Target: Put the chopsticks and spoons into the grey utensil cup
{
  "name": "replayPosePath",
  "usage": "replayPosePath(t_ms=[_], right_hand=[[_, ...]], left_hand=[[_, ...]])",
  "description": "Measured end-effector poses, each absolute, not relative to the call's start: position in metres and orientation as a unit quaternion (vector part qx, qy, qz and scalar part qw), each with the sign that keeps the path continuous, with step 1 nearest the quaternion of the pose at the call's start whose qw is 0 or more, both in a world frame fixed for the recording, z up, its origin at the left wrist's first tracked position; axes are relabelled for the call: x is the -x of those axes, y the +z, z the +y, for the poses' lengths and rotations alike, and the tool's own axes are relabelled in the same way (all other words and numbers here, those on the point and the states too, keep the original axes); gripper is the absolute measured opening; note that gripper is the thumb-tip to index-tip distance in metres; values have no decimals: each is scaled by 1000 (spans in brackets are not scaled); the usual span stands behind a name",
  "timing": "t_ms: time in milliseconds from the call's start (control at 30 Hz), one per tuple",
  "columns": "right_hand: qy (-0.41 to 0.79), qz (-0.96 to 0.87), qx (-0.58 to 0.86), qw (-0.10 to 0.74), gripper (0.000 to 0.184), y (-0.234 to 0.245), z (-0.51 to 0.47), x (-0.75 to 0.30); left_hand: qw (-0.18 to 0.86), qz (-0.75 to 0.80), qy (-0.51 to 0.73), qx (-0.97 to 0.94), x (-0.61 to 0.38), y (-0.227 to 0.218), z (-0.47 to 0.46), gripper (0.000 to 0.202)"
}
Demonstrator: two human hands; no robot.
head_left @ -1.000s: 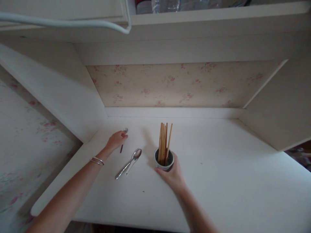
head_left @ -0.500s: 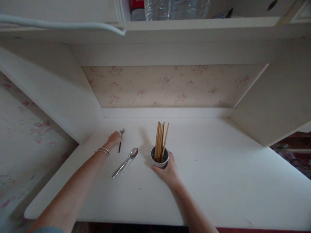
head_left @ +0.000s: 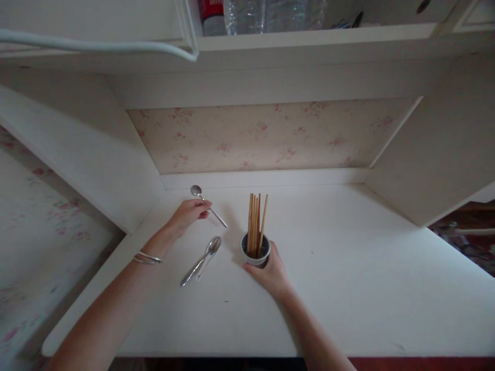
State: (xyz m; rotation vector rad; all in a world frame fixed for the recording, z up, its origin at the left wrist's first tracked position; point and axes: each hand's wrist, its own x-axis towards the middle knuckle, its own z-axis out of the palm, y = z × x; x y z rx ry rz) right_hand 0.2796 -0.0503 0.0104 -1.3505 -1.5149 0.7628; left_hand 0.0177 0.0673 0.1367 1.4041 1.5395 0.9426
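Note:
Between thumb and fingers, my left hand (head_left: 190,214) pinches a long-handled metal spoon (head_left: 196,191) above the white tabletop. Its bowl points up and away to the left, and the handle end slants down toward the cup. My right hand (head_left: 271,272) is wrapped round the right and near side of a grey cup (head_left: 254,260), which stands upright on the table. Several wooden chopsticks (head_left: 254,224) stand in that cup. Left of the cup, two metal spoons (head_left: 201,262) lie close together, partly overlapping, bowls pointing away from me.
White side panels (head_left: 436,139) close in the table (head_left: 367,278) left and right, with a flowered back wall (head_left: 247,136) behind. Overhead is a shelf (head_left: 309,38) holding clear plastic bottles (head_left: 266,15). A white cable (head_left: 96,45) hangs at the upper left.
My left hand has lifted the spoon off the table and turned it, so its handle now points toward the cup. My right hand stays on the cup.

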Motion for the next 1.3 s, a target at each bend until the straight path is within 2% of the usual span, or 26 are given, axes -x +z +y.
replayPosePath(t_ms=[167, 300, 467, 567, 800, 1000, 1133, 1300], right_hand=[[298, -625, 547, 471, 83, 10, -51, -279], [288, -628, 547, 472, 83, 6, -50, -279], [289, -627, 556, 462, 81, 4, -49, -279], [286, -628, 558, 461, 79, 5, -49, -279], [292, -632, 551, 461, 78, 11, -50, -280], [300, -631, 542, 467, 79, 12, -51, -279], [290, -628, 542, 477, 78, 11, -52, -278], [283, -642, 516, 492, 69, 8, -51, -277]], left_hand=[[460, 524, 431, -573, -60, 172, 26, 42], [414, 522, 402, -628, -87, 176, 2, 38], [282, 560, 342, -700, -106, 149, -7, 43], [244, 562, 329, -718, -111, 127, -9, 40], [243, 553, 350, -716, -119, 95, -10, 20], [287, 541, 367, -700, -125, 87, -13, 17], [386, 508, 440, -632, -125, 74, -24, 32], [507, 417, 474, -586, -135, 51, -40, 78]])
